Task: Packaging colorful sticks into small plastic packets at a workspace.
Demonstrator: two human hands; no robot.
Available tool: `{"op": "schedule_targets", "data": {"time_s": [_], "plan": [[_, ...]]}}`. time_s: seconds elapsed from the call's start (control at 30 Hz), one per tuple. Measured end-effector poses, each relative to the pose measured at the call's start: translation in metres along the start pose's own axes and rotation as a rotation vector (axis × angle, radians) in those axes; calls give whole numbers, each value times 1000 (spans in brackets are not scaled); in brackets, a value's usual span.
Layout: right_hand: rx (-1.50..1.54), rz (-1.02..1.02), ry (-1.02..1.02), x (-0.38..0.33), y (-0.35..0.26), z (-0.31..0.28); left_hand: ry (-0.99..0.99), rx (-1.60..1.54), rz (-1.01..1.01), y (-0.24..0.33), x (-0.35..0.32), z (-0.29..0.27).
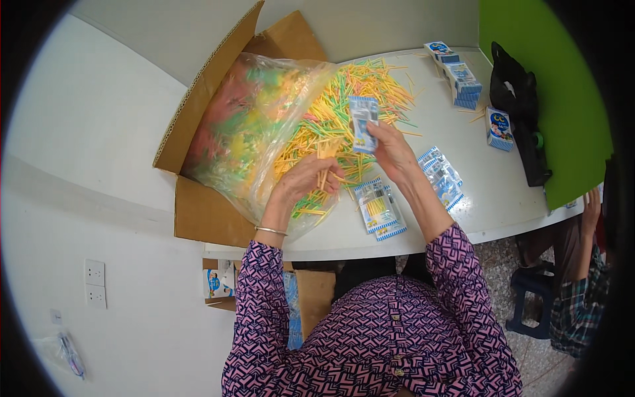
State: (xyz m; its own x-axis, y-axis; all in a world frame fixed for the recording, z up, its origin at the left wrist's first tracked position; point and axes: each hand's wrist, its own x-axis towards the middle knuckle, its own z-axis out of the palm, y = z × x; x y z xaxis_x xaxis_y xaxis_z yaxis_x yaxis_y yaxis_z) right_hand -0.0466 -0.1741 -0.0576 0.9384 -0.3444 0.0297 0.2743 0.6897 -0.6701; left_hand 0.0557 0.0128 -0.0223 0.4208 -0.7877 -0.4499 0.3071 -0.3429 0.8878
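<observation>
My left hand (303, 178) is closed around a small bunch of thin yellow sticks (323, 173), held upright above the pile. In my right hand (391, 152) is a small blue-and-white packet (364, 120), pinched between thumb and fingers; whether anything is inside it, I cannot tell. Behind both hands spreads a heap of thin yellow, green and pink sticks (383, 86), coming out of a clear plastic bag (246, 132). Below my right hand lie packets with yellow sticks showing through a window (376, 206). More blue-and-white packets (440, 175) lie right of my right forearm.
The bag lies in an open cardboard box (211, 215) on the left of the white table (350, 247). Stacked small boxes (463, 83), another box (499, 129) and a black object (522, 99) stand by the green partition (562, 99). Another person's arm (587, 225) shows at right, near a stool (531, 298).
</observation>
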Motion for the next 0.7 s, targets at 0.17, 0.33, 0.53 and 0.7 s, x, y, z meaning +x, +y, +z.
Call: {"op": "schedule_targets", "data": {"time_s": [0.17,0.33,0.53,0.7], "plan": [[115,95,-61,34,26,4,-149,-210,-30,-15,12,11],[122,140,-40,48,39,8,-156,-320,-68,-25,28,0],[-36,294,-79,53,45,25,-182,-270,-113,-34,41,-5],[-155,268,-111,50,42,23,-126,-430,-101,-40,40,-9]]}}
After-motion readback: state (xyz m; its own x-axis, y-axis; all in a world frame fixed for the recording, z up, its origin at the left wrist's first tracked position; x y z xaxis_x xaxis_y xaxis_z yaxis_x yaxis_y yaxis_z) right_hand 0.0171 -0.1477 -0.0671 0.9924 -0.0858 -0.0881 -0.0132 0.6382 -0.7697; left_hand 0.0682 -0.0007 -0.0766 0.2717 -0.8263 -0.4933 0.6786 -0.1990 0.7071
